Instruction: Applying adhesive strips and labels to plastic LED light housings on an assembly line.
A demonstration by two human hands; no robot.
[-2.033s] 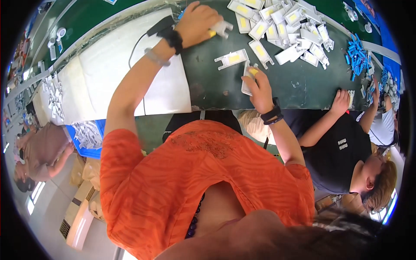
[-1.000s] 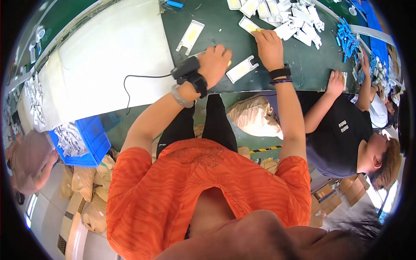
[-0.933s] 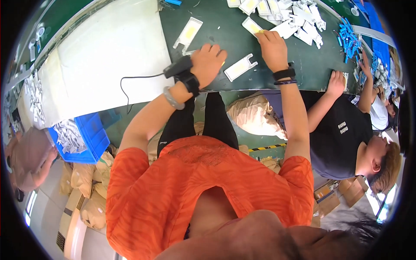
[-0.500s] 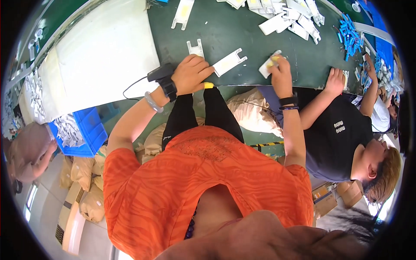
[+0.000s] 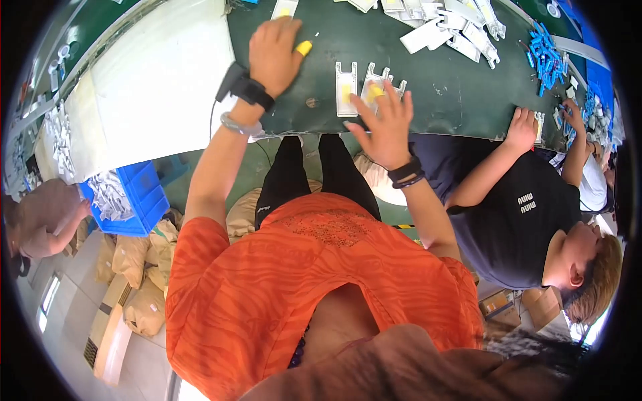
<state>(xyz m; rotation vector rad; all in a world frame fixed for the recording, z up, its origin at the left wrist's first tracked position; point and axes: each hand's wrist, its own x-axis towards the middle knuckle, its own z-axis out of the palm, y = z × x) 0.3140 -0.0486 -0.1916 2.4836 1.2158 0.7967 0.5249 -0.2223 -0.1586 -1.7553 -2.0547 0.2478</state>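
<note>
My right hand (image 5: 388,127) is spread open over a small row of white plastic casings at the bench's near edge. One flat, two-pronged casing (image 5: 346,97) with a yellow patch lies just left of its fingers. A second casing (image 5: 370,90) is partly under them, and the prongs of a third show behind the fingertips. Farther off, my left hand (image 5: 274,57) reaches to another white casing (image 5: 284,9), its fingertips at the near end and its thumb held apart. A yellow cover (image 5: 303,47) is on that thumb; whether the fingers touch the casing I cannot tell.
A heap of white casings (image 5: 455,30) lies at the back of the green bench (image 5: 294,120). Blue cylindrical parts (image 5: 547,60) are piled at right, beside a co-worker in black (image 5: 521,214). White sheeting (image 5: 147,80) covers the left side; a blue crate (image 5: 144,197) stands below it.
My left hand has moved away from the near casings to the far one. My right hand has moved left and opened, letting go of its casing; the near casings now stand side by side.
</note>
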